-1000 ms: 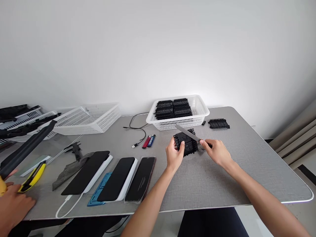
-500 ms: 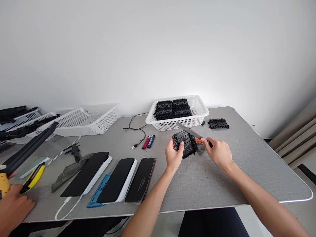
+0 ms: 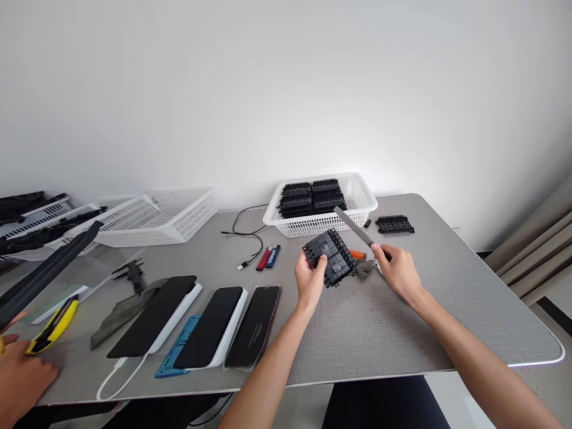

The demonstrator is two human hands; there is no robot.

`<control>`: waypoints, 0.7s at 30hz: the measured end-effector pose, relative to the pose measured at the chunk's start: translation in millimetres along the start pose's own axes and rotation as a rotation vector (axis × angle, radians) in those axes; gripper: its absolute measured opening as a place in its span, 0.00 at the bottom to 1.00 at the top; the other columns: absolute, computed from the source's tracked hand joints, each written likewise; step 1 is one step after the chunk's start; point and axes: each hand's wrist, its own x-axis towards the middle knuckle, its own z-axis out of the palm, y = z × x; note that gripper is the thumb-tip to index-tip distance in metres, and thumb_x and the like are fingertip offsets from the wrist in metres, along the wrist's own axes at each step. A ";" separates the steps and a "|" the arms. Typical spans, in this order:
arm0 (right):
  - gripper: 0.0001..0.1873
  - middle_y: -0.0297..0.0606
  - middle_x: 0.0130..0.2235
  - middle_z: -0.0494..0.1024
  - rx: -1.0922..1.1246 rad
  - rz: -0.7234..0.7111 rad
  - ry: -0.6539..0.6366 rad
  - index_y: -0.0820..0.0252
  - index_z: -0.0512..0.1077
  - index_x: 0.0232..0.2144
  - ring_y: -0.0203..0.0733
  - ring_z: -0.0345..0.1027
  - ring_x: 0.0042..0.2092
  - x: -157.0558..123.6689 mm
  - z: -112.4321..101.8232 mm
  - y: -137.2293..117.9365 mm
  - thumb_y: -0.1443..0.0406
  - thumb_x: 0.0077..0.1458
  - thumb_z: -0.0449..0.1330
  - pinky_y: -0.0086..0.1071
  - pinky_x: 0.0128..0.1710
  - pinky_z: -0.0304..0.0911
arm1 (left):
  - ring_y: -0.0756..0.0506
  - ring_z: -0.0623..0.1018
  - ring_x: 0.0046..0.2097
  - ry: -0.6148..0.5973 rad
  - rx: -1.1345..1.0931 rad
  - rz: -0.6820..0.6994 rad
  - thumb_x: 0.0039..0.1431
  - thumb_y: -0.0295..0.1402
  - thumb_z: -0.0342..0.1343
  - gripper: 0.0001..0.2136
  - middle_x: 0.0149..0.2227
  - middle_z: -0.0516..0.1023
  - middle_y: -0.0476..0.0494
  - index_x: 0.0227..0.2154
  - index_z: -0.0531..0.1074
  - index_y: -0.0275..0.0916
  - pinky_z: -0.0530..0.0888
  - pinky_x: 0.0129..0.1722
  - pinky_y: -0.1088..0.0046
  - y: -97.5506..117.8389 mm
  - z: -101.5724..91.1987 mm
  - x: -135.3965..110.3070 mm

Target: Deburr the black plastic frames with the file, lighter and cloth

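Observation:
A square black plastic part (image 3: pixel 329 256) with toothed edges is gripped by my left hand (image 3: pixel 310 280), thumb lying across its face. My right hand (image 3: pixel 399 271) closes around the handle end of a flat metal file (image 3: pixel 353 227). The blade points up and left, above the part's right corner and apart from it. Beneath and between the hands, an orange-handled tool (image 3: pixel 357 254) and a crumpled grey cloth (image 3: pixel 365 269) lie on the table. Similar black parts (image 3: pixel 311 199) are stacked in a white basket (image 3: pixel 319 225) behind, and a single one (image 3: pixel 395 224) lies right of it.
Left of me are phones on white power banks (image 3: pixel 209 328), another phone (image 3: pixel 254 326), two lighters (image 3: pixel 269 257), a black cable (image 3: pixel 243 232), calipers (image 3: pixel 134 274) and white baskets (image 3: pixel 179 220). A co-worker's hand (image 3: pixel 27 369) is at far left by a yellow utility knife (image 3: pixel 53 328).
The file has lifted off the black part and moved right. My left hand has shifted slightly left and turned the part. The co-worker's hand has moved a little left.

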 end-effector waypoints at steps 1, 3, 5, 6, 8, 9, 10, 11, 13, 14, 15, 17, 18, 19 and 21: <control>0.31 0.31 0.18 0.58 0.077 -0.005 -0.034 0.58 0.65 0.20 0.34 0.49 0.21 0.0 1.1 -0.5 0.42 0.60 0.45 0.29 0.22 0.43 | 0.44 0.78 0.43 0.008 -0.045 -0.035 0.50 0.37 0.61 0.15 0.41 0.78 0.40 0.40 0.69 0.37 0.74 0.44 0.67 -0.8 0.1 1.1; 0.29 0.29 0.18 0.56 0.234 -0.017 -0.140 0.59 0.64 0.20 0.32 0.48 0.21 -0.9 5.1 -2.8 0.41 0.55 0.51 0.28 0.21 0.43 | 0.46 0.78 0.41 0.010 -0.126 -0.116 0.47 0.36 0.62 0.16 0.39 0.77 0.43 0.38 0.66 0.38 0.75 0.41 0.69 -1.1 0.2 2.6; 0.27 0.27 0.19 0.57 0.397 -0.010 -0.266 0.59 0.64 0.21 0.31 0.48 0.21 -2.1 10.2 -5.0 0.42 0.51 0.56 0.27 0.20 0.45 | 0.47 0.78 0.38 -0.011 -0.179 -0.193 0.45 0.37 0.63 0.19 0.38 0.76 0.47 0.37 0.62 0.41 0.75 0.36 0.71 0.5 0.2 2.8; 0.26 0.27 0.18 0.57 0.472 0.004 -0.314 0.58 0.64 0.22 0.31 0.48 0.20 -2.4 12.6 -5.5 0.43 0.49 0.58 0.27 0.19 0.46 | 0.47 0.78 0.37 -0.032 -0.195 -0.226 0.44 0.37 0.64 0.21 0.37 0.76 0.48 0.38 0.60 0.43 0.75 0.33 0.72 1.9 0.1 2.4; 0.24 0.26 0.17 0.58 0.582 0.044 -0.342 0.58 0.64 0.23 0.31 0.50 0.18 -1.8 16.2 -4.2 0.44 0.48 0.60 0.28 0.18 0.50 | 0.47 0.78 0.36 -0.083 -0.199 -0.274 0.43 0.38 0.65 0.25 0.37 0.76 0.50 0.41 0.57 0.45 0.75 0.30 0.72 5.5 0.1 1.0; 0.24 0.25 0.16 0.58 0.616 0.067 -0.323 0.58 0.63 0.23 0.31 0.50 0.17 -0.8 17.4 -2.5 0.44 0.48 0.60 0.28 0.18 0.51 | 0.46 0.79 0.37 -0.111 -0.183 -0.288 0.42 0.39 0.65 0.26 0.38 0.76 0.50 0.42 0.58 0.46 0.75 0.30 0.71 7.4 0.2 0.1; 0.23 0.25 0.15 0.58 0.642 0.087 -0.290 0.58 0.63 0.23 0.31 0.50 0.17 0.6 18.1 -0.2 0.45 0.48 0.61 0.29 0.18 0.51 | 0.45 0.79 0.37 -0.138 -0.156 -0.298 0.42 0.40 0.66 0.26 0.38 0.77 0.49 0.42 0.59 0.46 0.76 0.30 0.71 9.3 0.4 -0.6; 0.23 0.25 0.14 0.57 0.660 0.101 -0.248 0.58 0.64 0.24 0.31 0.50 0.17 2.1 18.5 2.4 0.45 0.48 0.61 0.29 0.18 0.51 | 0.45 0.79 0.38 -0.160 -0.122 -0.299 0.42 0.41 0.66 0.25 0.38 0.77 0.48 0.42 0.62 0.45 0.76 0.30 0.70 11.0 0.6 -1.3; 0.22 0.25 0.15 0.57 0.678 0.123 -0.172 0.59 0.65 0.25 0.31 0.50 0.17 5.2 18.8 7.6 0.46 0.48 0.62 0.29 0.17 0.51 | 0.44 0.79 0.37 -0.193 -0.062 -0.289 0.44 0.44 0.65 0.21 0.37 0.78 0.46 0.39 0.68 0.42 0.76 0.29 0.71 13.2 1.0 -2.1; 0.22 0.25 0.15 0.57 0.678 0.131 -0.146 0.59 0.66 0.26 0.31 0.50 0.17 6.4 18.7 9.7 0.46 0.48 0.62 0.29 0.17 0.50 | 0.44 0.79 0.37 -0.207 -0.047 -0.277 0.45 0.46 0.64 0.20 0.36 0.78 0.45 0.37 0.71 0.40 0.76 0.29 0.71 13.6 1.1 -2.3; 0.22 0.25 0.15 0.57 0.669 0.134 -0.131 0.59 0.66 0.26 0.32 0.50 0.17 7.4 18.4 11.3 0.46 0.48 0.62 0.29 0.17 0.50 | 0.44 0.79 0.36 -0.223 -0.041 -0.262 0.46 0.46 0.64 0.19 0.36 0.79 0.44 0.37 0.72 0.39 0.76 0.29 0.71 13.6 1.2 -2.3; 0.23 0.25 0.16 0.57 0.624 0.125 -0.120 0.60 0.67 0.27 0.32 0.50 0.17 8.3 17.0 12.5 0.46 0.49 0.60 0.29 0.18 0.49 | 0.44 0.79 0.35 -0.261 -0.032 -0.242 0.48 0.45 0.63 0.18 0.34 0.80 0.43 0.38 0.74 0.37 0.76 0.31 0.70 12.0 1.2 -2.0; 0.23 0.26 0.16 0.57 0.583 0.112 -0.115 0.61 0.68 0.27 0.32 0.50 0.18 8.4 15.8 12.3 0.46 0.50 0.59 0.29 0.19 0.49 | 0.44 0.79 0.35 -0.282 -0.027 -0.240 0.48 0.44 0.64 0.18 0.34 0.81 0.42 0.38 0.75 0.37 0.76 0.32 0.69 10.7 1.2 -1.7; 0.23 0.27 0.16 0.58 0.528 0.093 -0.100 0.61 0.69 0.28 0.33 0.51 0.19 8.3 14.2 11.6 0.46 0.51 0.59 0.29 0.19 0.49 | 0.44 0.80 0.35 -0.300 -0.022 -0.242 0.47 0.42 0.65 0.18 0.35 0.81 0.42 0.39 0.75 0.36 0.76 0.34 0.69 9.3 1.2 -1.5; 0.24 0.29 0.18 0.61 0.403 0.053 -0.047 0.62 0.73 0.30 0.34 0.53 0.21 7.8 9.8 9.3 0.46 0.52 0.58 0.29 0.22 0.48 | 0.43 0.81 0.36 -0.317 -0.022 -0.253 0.46 0.40 0.66 0.18 0.37 0.82 0.40 0.40 0.75 0.36 0.77 0.38 0.66 6.5 1.1 -1.0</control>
